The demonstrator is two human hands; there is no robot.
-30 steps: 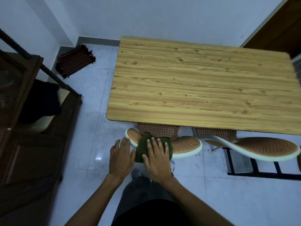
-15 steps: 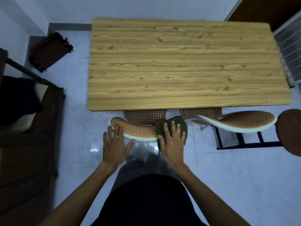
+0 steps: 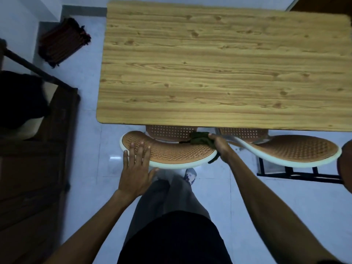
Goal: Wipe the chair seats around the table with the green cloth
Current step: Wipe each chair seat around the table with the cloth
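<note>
Bunching green cloth [image 3: 200, 138] rightward since earlier.

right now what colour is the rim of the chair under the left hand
White, around a perforated orange-brown middle; the chair rim shows best in the head view.

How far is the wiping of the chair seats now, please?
Done: nothing can be confirmed; the pictures show no clean or dirty marks. In hand: the right hand grips the green cloth at the right end of the left chair, while the left hand lies flat on its left end. Left: the right chair, which neither the cloth nor a hand touches.
</note>
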